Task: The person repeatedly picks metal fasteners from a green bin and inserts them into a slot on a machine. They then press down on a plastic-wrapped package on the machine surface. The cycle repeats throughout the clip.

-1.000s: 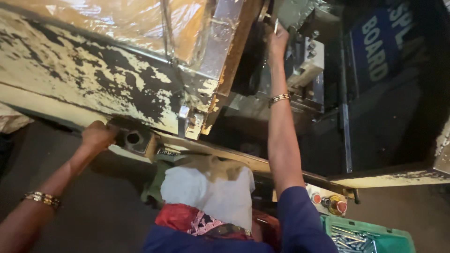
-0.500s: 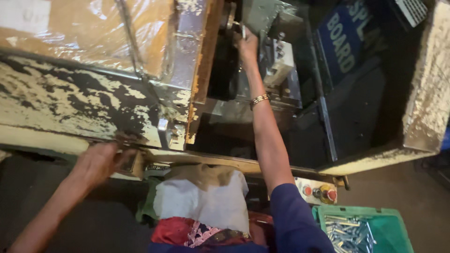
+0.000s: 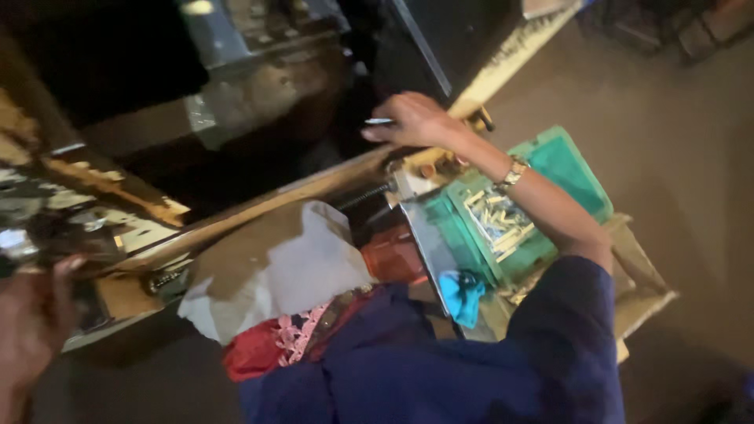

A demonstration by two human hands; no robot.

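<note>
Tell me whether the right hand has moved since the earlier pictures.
Yes. The right hand, pinching a small metal piece, has come down out of the machine's dark interior to its cream frame edge, nearer the green crate.

A bare brownish concrete floor (image 3: 667,118) fills the right side, dim and evenly lit. A worn cream-painted machine frame (image 3: 330,184) with flaking paint runs diagonally across, its interior (image 3: 118,71) dark. A blurred grey metal block (image 3: 259,78), perhaps part of the machine, catches light. Dark clutter (image 3: 652,23) sits far off.
</note>
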